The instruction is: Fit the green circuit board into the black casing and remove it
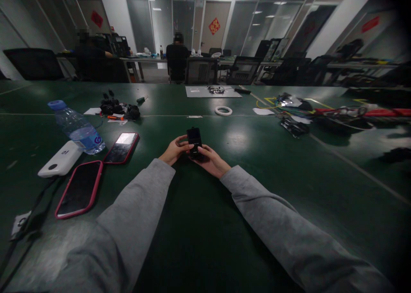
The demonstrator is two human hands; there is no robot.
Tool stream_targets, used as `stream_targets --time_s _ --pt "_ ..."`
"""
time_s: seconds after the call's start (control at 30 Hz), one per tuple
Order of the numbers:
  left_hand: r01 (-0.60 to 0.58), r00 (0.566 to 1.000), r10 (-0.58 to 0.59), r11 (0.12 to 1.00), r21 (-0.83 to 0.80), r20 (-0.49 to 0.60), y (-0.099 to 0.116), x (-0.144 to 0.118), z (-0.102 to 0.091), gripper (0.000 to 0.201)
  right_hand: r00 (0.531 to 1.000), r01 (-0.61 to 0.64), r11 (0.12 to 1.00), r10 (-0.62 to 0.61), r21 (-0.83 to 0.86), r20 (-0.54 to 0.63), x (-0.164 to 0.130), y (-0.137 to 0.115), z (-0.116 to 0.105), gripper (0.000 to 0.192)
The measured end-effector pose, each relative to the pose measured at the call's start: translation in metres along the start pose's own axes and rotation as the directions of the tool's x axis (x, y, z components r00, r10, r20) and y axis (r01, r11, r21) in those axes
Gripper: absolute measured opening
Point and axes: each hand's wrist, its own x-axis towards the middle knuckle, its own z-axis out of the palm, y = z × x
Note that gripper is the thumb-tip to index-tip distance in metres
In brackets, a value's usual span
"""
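A small black handheld device (194, 137) with a dark screen is held upright over the green table (180, 224), in the middle of the head view. Around its left side curl the fingers of my left hand (175, 150), the thumb lying across its front. My right hand (212, 160) grips the lower right part, thumb also on the front face. Both hands are closed on the device. Its exact kind and its back are hidden or too dark to make out.
To the left are two red-edged phones (80, 189), a white power bank (61, 159) with a cable, and a tilted water bottle (78, 130). Black parts (118, 108), a white tape roll (223, 110) and tangled wires (292, 102) lie farther back. Two people sit beyond.
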Motion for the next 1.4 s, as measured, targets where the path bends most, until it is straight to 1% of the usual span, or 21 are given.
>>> stream_targets --time_s 0.27,0.43,0.5,0.53,0.57,0.6,0.63,0.67,0.7,0.77,0.8,0.83,0.9,1.0,1.07,1.1,1.17,1.23,1.3,1.33,1.4 --pt "0.013 0.999 -0.013 1.0 -0.007 -0.032 0.001 0.0 0.002 0.072 1.0 -0.005 0.999 0.005 0.043 0.008 0.0 0.001 -0.001 0.039" --pt "0.007 0.998 -0.009 1.0 -0.028 -0.058 0.001 0.0 0.001 0.066 1.0 0.008 0.999 -0.009 0.033 0.013 0.003 0.0 -0.002 0.037" --pt "0.014 0.997 -0.017 0.999 -0.041 -0.073 0.001 0.001 0.001 0.06 0.998 0.064 0.998 -0.065 -0.018 -0.021 0.007 0.001 -0.003 0.039" --pt "0.015 0.997 -0.019 0.998 -0.053 -0.077 0.001 0.001 0.002 0.058 0.992 0.109 0.992 -0.113 -0.063 -0.055 0.01 0.003 -0.004 0.041" --pt "0.018 0.997 -0.023 0.998 -0.067 -0.073 0.001 0.002 0.002 0.055 0.979 0.162 0.979 -0.175 -0.125 -0.1 0.013 0.004 -0.004 0.043" --pt "0.027 0.997 -0.032 0.996 -0.079 -0.063 0.001 0.002 0.002 0.053 0.957 0.221 0.953 -0.253 -0.205 -0.145 0.016 0.006 -0.005 0.045" --pt "0.041 0.998 -0.045 0.995 -0.089 -0.05 0.002 0.002 0.002 0.052 0.922 0.282 0.911 -0.344 -0.303 -0.178 0.018 0.008 -0.005 0.046" --pt "0.056 0.997 -0.06 0.994 -0.095 -0.038 0.002 0.002 0.002 0.05 0.877 0.338 0.846 -0.442 -0.414 -0.188 0.019 0.01 -0.005 0.045" --pt "0.072 0.997 -0.075 0.993 -0.096 -0.029 0.002 0.002 0.002 0.047 0.826 0.385 0.757 -0.538 -0.527 -0.169 0.02 0.011 -0.004 0.043" --pt "0.094 0.995 -0.095 0.991 -0.099 -0.01 0.002 0.0 0.003 0.042 0.728 0.451 0.537 -0.684 -0.713 -0.054 0.019 0.014 0.0 0.036" --pt "0.103 0.995 -0.103 0.989 -0.105 0.002 0.002 0.0 0.003 0.039 0.691 0.468 0.425 -0.723 -0.775 0.021 0.017 0.015 0.002 0.032" --pt "0.116 0.993 -0.114 0.987 -0.11 0.019 0.002 -0.002 0.005 0.037 0.666 0.474 0.322 -0.74 -0.82 0.094 0.016 0.016 0.004 0.029" --pt "0.157 0.987 -0.15 0.98 -0.123 0.061 0.0 -0.003 0.007 0.037 0.647 0.469 0.14 -0.726 -0.872 0.232 0.014 0.018 0.008 0.027" --pt "0.185 0.981 -0.173 0.967 -0.175 0.084 -0.001 -0.005 0.01 0.041 0.653 0.454 -0.092 -0.643 -0.886 0.401 0.013 0.022 0.011 0.027" --pt "0.176 0.984 -0.172 0.96 -0.216 0.036 0.001 -0.004 0.011 0.042 0.646 0.482 -0.189 -0.582 -0.855 0.493 0.013 0.024 0.012 0.029" --pt "0.171 0.984 -0.176 0.959 -0.228 -0.001 0.002 -0.004 0.011 0.043 0.64 0.508 -0.213 -0.555 -0.835 0.531 0.013 0.024 0.012 0.032" --pt "0.169 0.98 -0.189 0.956 -0.242 -0.066 0.005 -0.004 0.01 0.046 0.621 0.561 -0.216 -0.528 -0.799 0.579 0.013 0.025 0.013 0.04" --pt "0.157 0.975 -0.191 0.953 -0.259 -0.111 0.009 -0.004 0.011 0.05 0.605 0.587 -0.17 -0.558 -0.792 0.568 0.013 0.024 0.013 0.043" --pt "0.145 0.971 -0.19 0.95 -0.277 -0.143 0.012 -0.005 0.011 0.051 0.603 0.582 -0.085 -0.622 -0.809 0.499 0.014 0.024 0.011 0.042" --pt "0.14 0.969 -0.19 0.948 -0.286 -0.156 0.014 -0.006 0.012 0.05 0.612 0.571 -0.03 -0.651 -0.821 0.449 0.015 0.024 0.01 0.042" --pt "0.137 0.968 -0.192 0.942 -0.306 -0.16 0.015 -0.006 0.012 0.049 0.653 0.538 0.098 -0.677 -0.838 0.34 0.019 0.025 0.006 0.043"
